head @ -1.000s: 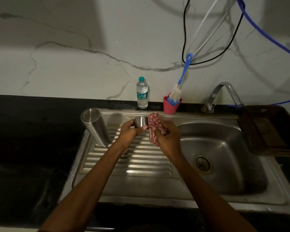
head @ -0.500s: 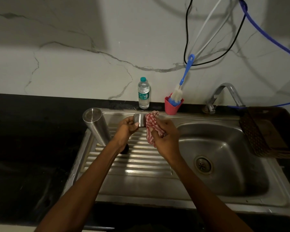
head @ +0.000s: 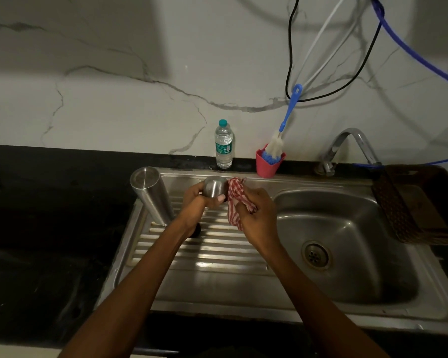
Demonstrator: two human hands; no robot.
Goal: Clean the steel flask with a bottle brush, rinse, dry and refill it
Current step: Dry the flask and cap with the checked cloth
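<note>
Drying a steel cap at mid-frame

Left hand (head: 195, 200) grips the steel cap (head: 214, 189); right hand (head: 256, 213) clutches a checked cloth (head: 237, 200) against it.

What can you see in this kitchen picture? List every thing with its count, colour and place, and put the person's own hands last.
Steel flask: one, silver, standing upside down on the drainboard, left.
Steel cap: one, silver, held above the drainboard.
Cloth: one, red and white check, against the cap.
Water bottle: one, clear with teal cap, by the wall.
Bottle brush: one, blue handle, white bristles, standing in the cup.
Cup: one, red, behind the sink.
Sink: one, steel, right of the drainboard.
Tap: one, chrome, behind the sink.
Basket: one, brown, far right.
Left hand: holds the cap.
Right hand: grips the cloth.
</note>
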